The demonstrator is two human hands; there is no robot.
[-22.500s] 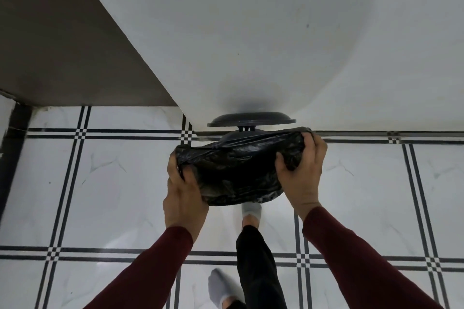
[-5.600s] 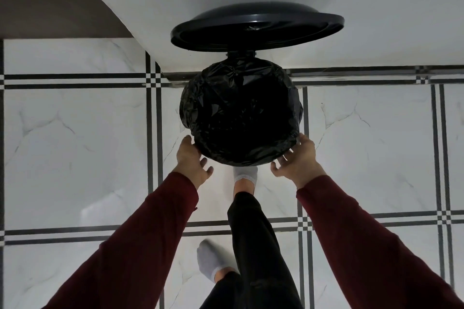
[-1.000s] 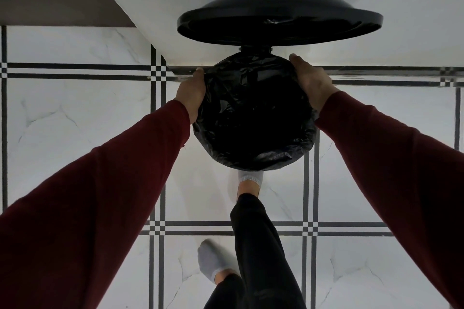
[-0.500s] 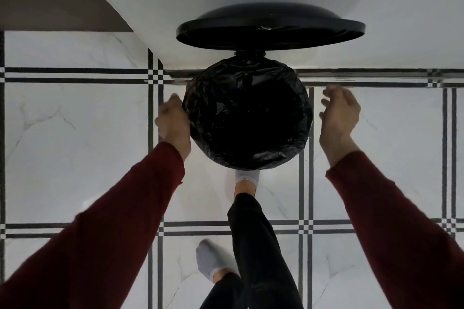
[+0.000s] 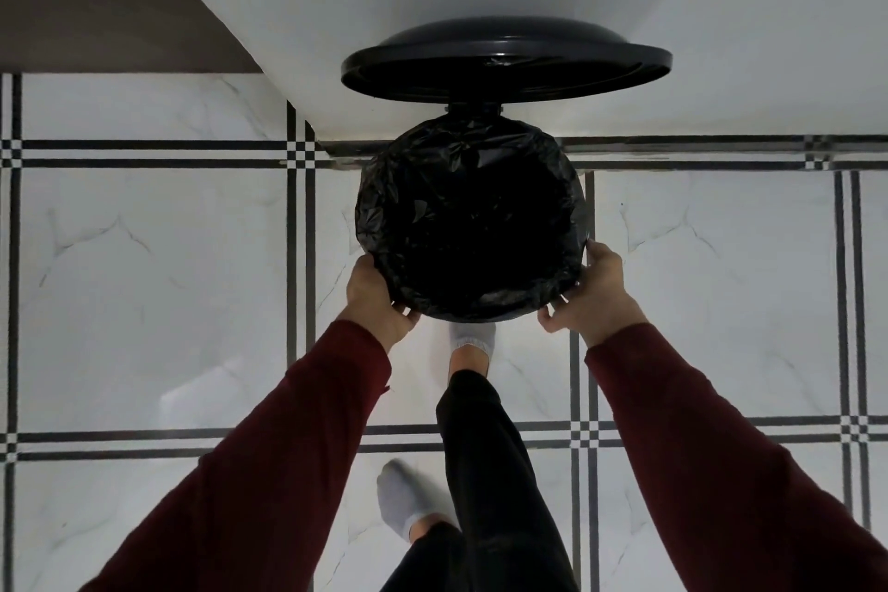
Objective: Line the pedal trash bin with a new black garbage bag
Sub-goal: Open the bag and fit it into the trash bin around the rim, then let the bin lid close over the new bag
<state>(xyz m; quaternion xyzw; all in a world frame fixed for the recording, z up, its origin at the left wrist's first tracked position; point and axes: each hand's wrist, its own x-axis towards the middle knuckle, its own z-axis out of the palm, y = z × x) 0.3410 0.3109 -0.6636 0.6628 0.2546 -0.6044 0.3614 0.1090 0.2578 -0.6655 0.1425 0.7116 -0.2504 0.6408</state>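
Fingers [image 5: 402, 313] curl under garbage bag [image 5: 471, 226]; bin body hidden.

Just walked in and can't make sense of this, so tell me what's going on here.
A person is lining a pedal bin with a black garbage bag. The bag is already spread open over the bin's mouth, and the lid stands raised behind it. One socked foot is at the bin's base, probably on the pedal. The left hand and right hand grip the near edge of the bag, apparently tucking it around the rim.
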